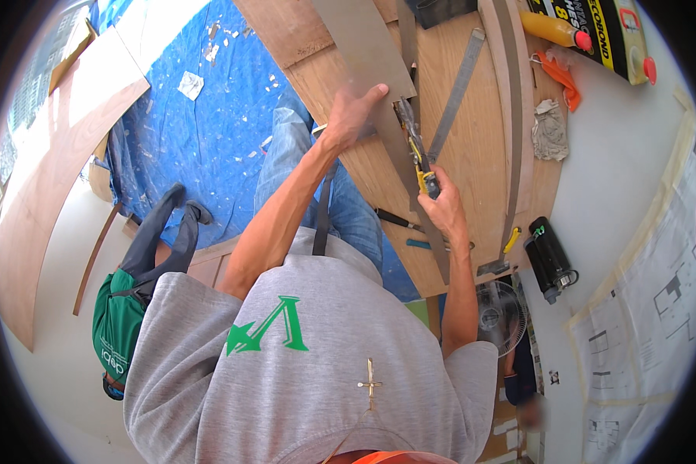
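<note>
My left hand (351, 117) is at a grey-brown strip (367, 50) that lies over the wooden board. Its thumb stretches across toward the strip's end. Motion blurs the other fingers, so I cannot tell whether they grip it. In my right hand (445, 207), the fingers are closed round the yellow and black handles of a pliers-like tool (416, 143). The tool's metal jaws are by the near end of the strip, close to my left thumb. Whether they bite on it is too small to tell.
A metal ruler (458, 89) and dark-handled tool (398, 220) lie on the board (460, 155). At the right are a rag (550, 130), black cylinder (550, 259), yellow bottle (553, 29) and large can (626, 39). Another person (127, 309) is at the left, beside a blue tarp (174, 131).
</note>
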{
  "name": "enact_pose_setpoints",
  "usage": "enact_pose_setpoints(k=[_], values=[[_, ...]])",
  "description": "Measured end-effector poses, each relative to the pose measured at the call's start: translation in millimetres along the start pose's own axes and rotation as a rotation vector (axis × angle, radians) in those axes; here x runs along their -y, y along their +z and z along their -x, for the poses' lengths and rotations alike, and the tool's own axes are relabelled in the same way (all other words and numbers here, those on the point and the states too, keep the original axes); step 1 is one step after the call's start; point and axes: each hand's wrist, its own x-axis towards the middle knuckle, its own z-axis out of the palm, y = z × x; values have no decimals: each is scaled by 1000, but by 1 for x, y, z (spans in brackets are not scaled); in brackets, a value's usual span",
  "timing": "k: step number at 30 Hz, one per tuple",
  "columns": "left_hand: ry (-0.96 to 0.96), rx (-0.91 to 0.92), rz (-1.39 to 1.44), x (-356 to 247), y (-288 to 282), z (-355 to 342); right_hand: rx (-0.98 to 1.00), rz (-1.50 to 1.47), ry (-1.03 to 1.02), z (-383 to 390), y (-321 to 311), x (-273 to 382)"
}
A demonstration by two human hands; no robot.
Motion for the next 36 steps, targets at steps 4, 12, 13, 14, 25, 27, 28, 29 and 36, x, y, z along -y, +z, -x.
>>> enact_pose_setpoints(k=[4,12,13,14,25,27,28,29,36], values=[[7,1,1,0,-1,0,0,24,28,0,1,2],[54,-5,-6,6,-2,-2,21,21,52,0,3,0],[51,-10,-6,6,-2,-3,27,15,63,0,3,-1],[46,-19,-10,6,-2,-3,26,5,52,0,4,-2],[31,-6,-6,6,-4,-3,-18,-6,38,0,8,3],[28,-3,-2,5,-4,-3,-14,3,50,0,7,5],[26,-3,-6,5,-4,-3,-12,5,53,0,7,6],[23,-7,-16,5,-4,-3,-11,8,56,0,6,7],[19,-9,-40,5,-5,-4,-26,32,31,0,7,7]])
